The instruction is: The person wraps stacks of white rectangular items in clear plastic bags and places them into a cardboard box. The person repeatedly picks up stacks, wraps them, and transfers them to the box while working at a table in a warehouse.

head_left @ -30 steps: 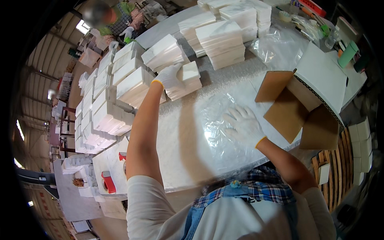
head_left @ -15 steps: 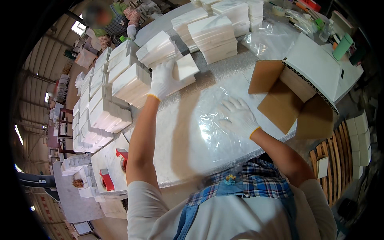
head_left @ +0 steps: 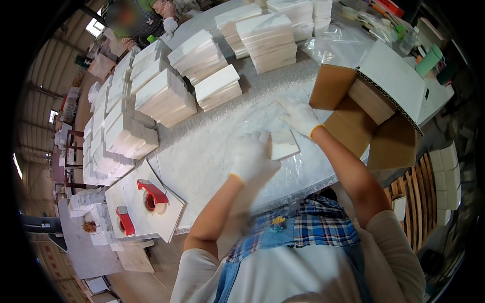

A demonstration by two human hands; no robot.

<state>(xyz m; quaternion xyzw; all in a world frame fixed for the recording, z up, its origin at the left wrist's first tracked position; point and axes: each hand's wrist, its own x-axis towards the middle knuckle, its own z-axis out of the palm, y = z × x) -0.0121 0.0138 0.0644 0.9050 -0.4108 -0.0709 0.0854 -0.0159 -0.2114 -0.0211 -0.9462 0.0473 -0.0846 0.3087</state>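
Observation:
My left hand, in a white glove and slightly blurred, grips the left side of a white marble tile low over the table, on or just above the clear plastic film. My gloved right hand is just beyond the tile at the film's far part. Its index finger and thumb stretch apart; whether the fingertips pinch the film's edge is hard to see. Farther off, a short stack of marble tiles stands in front of taller stacks.
An opened cardboard box lies to the right, flaps toward me, with tiles inside. Two red tape dispensers sit at the left on white boards. More tile stacks line the left. Another person stands at the far left.
My left hand has come from the short stack toward me and right, bringing a tile over the film. My right hand, flat on the film before, has moved slightly away and its fingers have bent.

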